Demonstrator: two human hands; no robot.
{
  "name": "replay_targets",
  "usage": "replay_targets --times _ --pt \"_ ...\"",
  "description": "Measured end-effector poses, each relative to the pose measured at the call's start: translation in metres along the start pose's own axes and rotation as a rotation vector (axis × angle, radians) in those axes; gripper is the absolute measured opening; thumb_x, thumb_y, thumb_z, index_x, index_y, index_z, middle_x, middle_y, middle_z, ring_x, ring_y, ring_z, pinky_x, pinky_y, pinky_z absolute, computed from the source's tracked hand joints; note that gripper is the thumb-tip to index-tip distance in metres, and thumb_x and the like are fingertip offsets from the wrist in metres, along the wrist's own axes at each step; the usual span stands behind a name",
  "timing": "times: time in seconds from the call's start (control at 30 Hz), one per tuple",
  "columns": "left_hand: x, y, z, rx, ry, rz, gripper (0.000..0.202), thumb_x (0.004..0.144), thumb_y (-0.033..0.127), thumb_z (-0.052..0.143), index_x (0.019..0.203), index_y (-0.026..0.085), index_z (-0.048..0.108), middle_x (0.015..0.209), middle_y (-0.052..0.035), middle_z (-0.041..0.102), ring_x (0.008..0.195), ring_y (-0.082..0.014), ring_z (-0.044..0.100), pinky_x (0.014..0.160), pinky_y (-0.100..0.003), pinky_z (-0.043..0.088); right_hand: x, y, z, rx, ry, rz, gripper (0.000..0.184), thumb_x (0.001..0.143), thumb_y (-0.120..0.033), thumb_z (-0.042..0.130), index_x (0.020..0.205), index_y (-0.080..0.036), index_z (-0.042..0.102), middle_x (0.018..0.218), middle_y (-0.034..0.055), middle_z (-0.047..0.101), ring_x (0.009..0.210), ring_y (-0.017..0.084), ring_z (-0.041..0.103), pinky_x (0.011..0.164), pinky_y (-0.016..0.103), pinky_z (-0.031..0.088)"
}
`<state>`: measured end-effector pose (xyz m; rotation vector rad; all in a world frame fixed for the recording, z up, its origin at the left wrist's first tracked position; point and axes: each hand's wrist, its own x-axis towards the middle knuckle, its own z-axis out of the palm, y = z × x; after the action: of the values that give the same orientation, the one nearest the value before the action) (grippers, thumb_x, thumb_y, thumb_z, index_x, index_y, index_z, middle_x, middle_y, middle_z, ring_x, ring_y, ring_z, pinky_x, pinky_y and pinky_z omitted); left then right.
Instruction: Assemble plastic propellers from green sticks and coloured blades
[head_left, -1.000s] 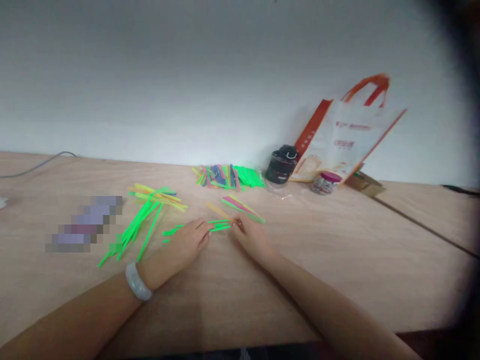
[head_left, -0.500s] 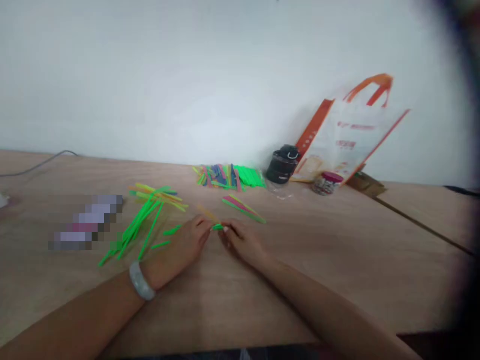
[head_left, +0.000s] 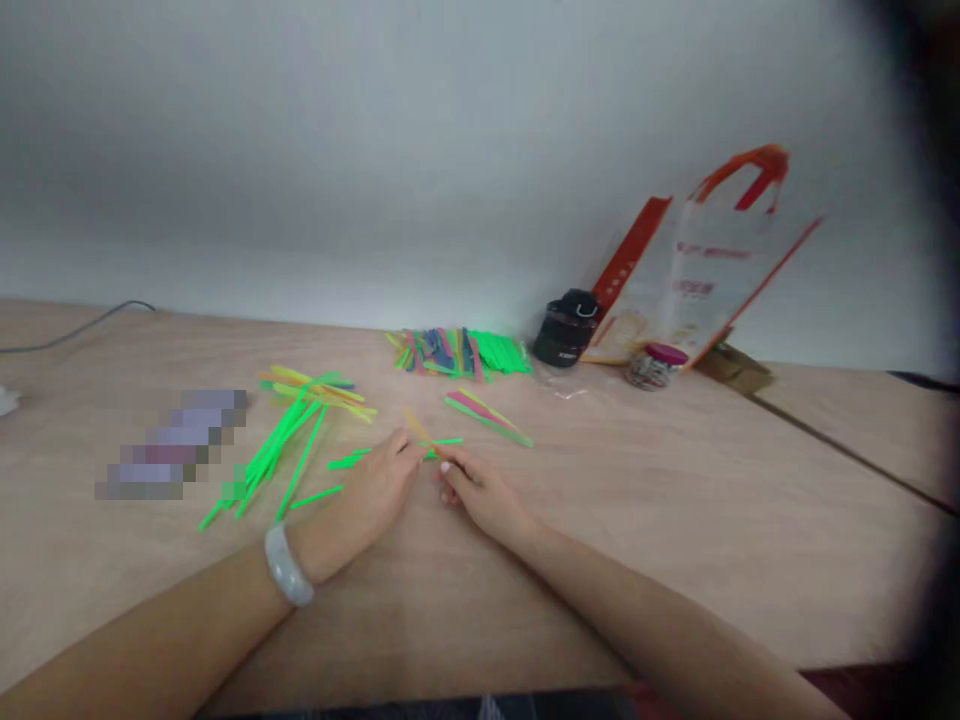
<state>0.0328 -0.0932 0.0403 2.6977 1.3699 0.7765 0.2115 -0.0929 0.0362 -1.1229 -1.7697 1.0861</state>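
Note:
My left hand point(head_left: 379, 485) is closed on the table, its fingertips close together beside a thin orange strip point(head_left: 417, 427). What those fingertips hold, if anything, is hidden. My right hand point(head_left: 484, 490) pinches the strip's near end between thumb and forefinger; the far end slants up and left. A thin green stick point(head_left: 450, 441) shows just beyond the fingertips. More short green sticks point(head_left: 346, 461) lie partly behind my left hand, and another green stick point(head_left: 315, 497) lies by its wrist. Long green sticks point(head_left: 274, 450) fan out on the left, with yellow and orange strips point(head_left: 337, 393) across their far ends.
Towards the wall lies a pack of coloured strips point(head_left: 442, 352). A few pink, yellow and green strips point(head_left: 487, 417) lie beyond my right hand. Behind stand a black bottle point(head_left: 564, 332), a red-lidded jar point(head_left: 657, 367) and a carrier bag point(head_left: 712, 270). A blurred-out flat object point(head_left: 176, 445) sits left.
The small green piece between my fingertips has given way to the orange strip, now pinched in my right hand. A green stick now shows beyond the fingertips. Both hands stay nearly in place.

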Motion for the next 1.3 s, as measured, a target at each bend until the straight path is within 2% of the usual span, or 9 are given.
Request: replay_targets --times 0.23,0.47,0.67,0.87,1.17,1.3 --pt "-0.001 -0.0004 0.003 -0.002 -0.002 -0.04 0.025 0.09 0.01 0.036 0.094 0.017 0.059 0.09 -0.0058 0.054 0.079 -0.0165 0.054 0.073 -0.03 0.05 -0.0035 -0.004 0.0006 -0.088 -0.011 -0.059 0.031 0.085 -0.025 0.045 0.111 -0.023 0.062 0.073 0.0005 0.059 0.057 0.012 0.052 0.055 0.026 0.047" --pt "0.0008 0.0055 -0.0026 -0.03 0.051 -0.079 0.024 0.091 0.012 0.038 0.093 0.016 0.062 0.085 -0.0044 0.055 0.076 -0.0155 0.054 0.068 -0.027 0.049 -0.0059 -0.0035 0.0 -0.085 -0.032 -0.031 0.036 0.087 -0.026 0.044 0.12 -0.022 0.058 0.082 0.0021 0.061 0.059 0.012 0.054 0.057 0.026 0.048" --pt "0.0004 0.0064 -0.0048 -0.038 0.079 -0.064 0.025 0.091 0.012 0.037 0.09 0.017 0.062 0.084 -0.0037 0.056 0.074 -0.0143 0.054 0.067 -0.026 0.048 -0.0067 -0.0034 -0.0015 -0.187 -0.014 -0.106 0.036 0.087 -0.024 0.044 0.12 -0.023 0.058 0.072 0.0005 0.06 0.059 0.013 0.052 0.058 0.025 0.046" --pt "-0.0009 0.0044 -0.0019 0.023 0.045 -0.032 0.026 0.091 0.011 0.037 0.093 0.017 0.062 0.085 -0.0039 0.055 0.074 -0.014 0.054 0.067 -0.025 0.048 -0.0065 -0.002 -0.0017 -0.243 -0.011 -0.14 0.035 0.088 -0.022 0.043 0.119 -0.021 0.059 0.074 0.0016 0.06 0.06 0.012 0.053 0.059 0.025 0.046" --pt "-0.0017 0.0047 -0.0018 0.022 0.037 -0.016 0.027 0.089 0.007 0.037 0.094 0.016 0.062 0.086 -0.0042 0.055 0.074 -0.014 0.053 0.066 -0.025 0.048 -0.0075 -0.0002 -0.004 -0.213 -0.048 -0.127 0.038 0.088 -0.023 0.044 0.124 -0.021 0.056 0.07 0.0 0.056 0.058 0.012 0.053 0.057 0.025 0.045" --pt "-0.0013 0.0067 -0.0058 -0.047 0.082 -0.021 0.025 0.089 0.009 0.038 0.091 0.017 0.062 0.082 -0.0035 0.055 0.073 -0.014 0.053 0.065 -0.025 0.047 -0.0082 -0.0021 -0.0057 -0.216 -0.056 -0.147 0.038 0.088 -0.023 0.043 0.124 -0.021 0.056 0.07 -0.0006 0.054 0.058 0.011 0.052 0.057 0.025 0.044"
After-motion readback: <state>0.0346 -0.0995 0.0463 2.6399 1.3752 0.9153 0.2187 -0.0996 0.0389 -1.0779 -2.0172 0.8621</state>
